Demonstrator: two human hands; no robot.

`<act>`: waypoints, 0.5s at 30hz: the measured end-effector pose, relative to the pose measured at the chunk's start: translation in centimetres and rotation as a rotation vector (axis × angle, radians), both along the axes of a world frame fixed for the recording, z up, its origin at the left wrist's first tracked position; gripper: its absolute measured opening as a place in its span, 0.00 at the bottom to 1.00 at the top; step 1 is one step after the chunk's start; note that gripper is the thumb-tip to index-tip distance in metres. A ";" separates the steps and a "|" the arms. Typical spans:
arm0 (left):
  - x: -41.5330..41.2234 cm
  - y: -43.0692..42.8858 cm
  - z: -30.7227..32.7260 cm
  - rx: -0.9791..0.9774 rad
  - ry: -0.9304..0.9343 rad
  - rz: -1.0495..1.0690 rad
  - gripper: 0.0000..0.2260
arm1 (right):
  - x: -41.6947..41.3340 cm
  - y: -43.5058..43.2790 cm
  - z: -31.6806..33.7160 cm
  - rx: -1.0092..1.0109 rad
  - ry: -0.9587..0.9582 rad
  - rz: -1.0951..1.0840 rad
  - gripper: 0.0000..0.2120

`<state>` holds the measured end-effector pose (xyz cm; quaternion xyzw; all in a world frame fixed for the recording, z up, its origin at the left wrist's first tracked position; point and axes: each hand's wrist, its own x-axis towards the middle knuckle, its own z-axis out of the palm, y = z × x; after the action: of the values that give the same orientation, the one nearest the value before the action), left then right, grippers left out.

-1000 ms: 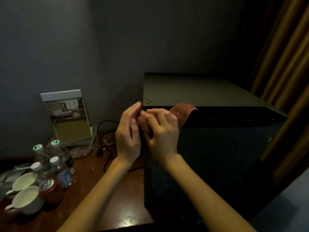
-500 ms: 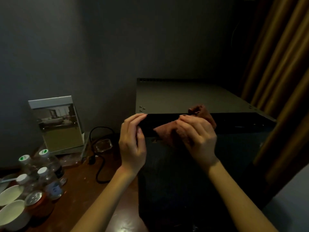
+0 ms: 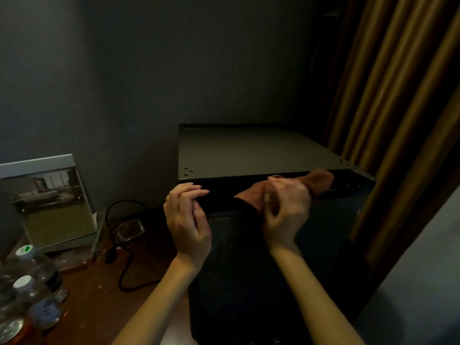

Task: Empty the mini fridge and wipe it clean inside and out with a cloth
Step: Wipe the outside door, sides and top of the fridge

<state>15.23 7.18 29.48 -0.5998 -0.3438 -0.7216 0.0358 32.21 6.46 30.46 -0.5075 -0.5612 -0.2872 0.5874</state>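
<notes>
Mini fridge (image 3: 261,150) stands shut at the right side of the wooden bench (image 3: 94,295), its grey top facing up and its dark door turned toward the person, with the brown curtain (image 3: 398,95) hanging just beside it on the right and the grey wall behind. Along the top front edge of the door lies a rust-brown cloth (image 3: 321,180), bunched and draped over the edge. The right hand (image 3: 286,210) grips the cloth with its fingers curled round the fabric and presses it against the upper part of the door; that hand is a little blurred. The left hand (image 3: 186,220) sits at the door's upper left corner, fingers loosely bent and tips against the top edge, with nothing in it. On the bench to the left of the fridge a black cable (image 3: 124,277) loops across the wood, and a small glass dish (image 3: 128,229) stands near it. Farther left a standing photo card (image 3: 52,202) leans upright by the wall. Two clear water bottles (image 3: 29,265) with white caps stand at the near left edge, close together, and an orange can (image 3: 10,329) shows partly at the bottom corner beside them.
</notes>
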 end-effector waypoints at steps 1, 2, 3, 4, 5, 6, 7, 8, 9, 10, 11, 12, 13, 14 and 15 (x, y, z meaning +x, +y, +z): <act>-0.1 0.0 -0.1 0.005 0.010 -0.007 0.13 | -2.0 -0.3 0.3 -0.011 -0.056 0.061 0.17; -0.2 0.1 -0.1 0.010 0.015 -0.023 0.13 | -4.2 -0.5 0.4 -0.034 -0.113 0.121 0.15; -0.3 0.1 -0.1 0.010 0.000 -0.059 0.12 | -6.2 -0.6 0.3 -0.061 -0.160 0.173 0.13; -0.5 0.0 -0.1 0.008 -0.040 -0.122 0.10 | -8.0 -0.7 0.2 -0.083 -0.184 0.213 0.12; -0.7 -0.1 -0.2 0.009 -0.087 -0.196 0.09 | -9.3 -0.7 0.1 -0.095 -0.190 0.246 0.12; -1.0 -0.2 -0.4 0.017 -0.117 -0.253 0.10 | -9.8 -0.6 0.1 -0.099 -0.195 0.274 0.12; -1.4 -0.4 -0.8 0.031 -0.114 -0.287 0.12 | -9.9 -0.6 0.2 -0.096 -0.215 0.298 0.13; -1.8 -0.6 -1.1 0.044 -0.078 -0.308 0.13 | -9.4 -0.5 0.3 -0.089 -0.266 0.318 0.14; -2.2 -0.7 -1.4 0.048 -0.034 -0.324 0.14 | -8.5 -0.5 0.7 -0.086 -0.347 0.334 0.15; -2.4 -0.8 -1.5 0.034 -0.005 -0.333 0.15 | -7.4 -0.3 1.1 -0.090 -0.442 0.342 0.16; -2.6 -0.8 -1.4 0.010 0.008 -0.323 0.15 | -6.2 -0.1 1.5 -0.097 -0.521 0.342 0.16; -2.6 -0.8 -1.2 -0.014 0.013 -0.290 0.14 | -4.9 0.0 2.0 -0.105 -0.555 0.333 0.16; -2.6 -0.8 -0.8 -0.034 0.015 -0.240 0.14 | -3.5 0.0 2.3 -0.109 -0.540 0.314 0.14; -2.5 -0.8 -0.5 -0.046 0.020 -0.189 0.13 | -2.1 -0.1 2.6 -0.108 -0.494 0.288 0.13; -2.5 -0.8 -0.2 -0.053 0.026 -0.153 0.13 | -0.8 -0.2 2.6 -0.103 -0.442 0.256 0.12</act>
<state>12.70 6.37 29.25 -0.6344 -0.3154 -0.7051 -0.0305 31.44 6.23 33.08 -0.3867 -0.7493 -0.2854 0.4556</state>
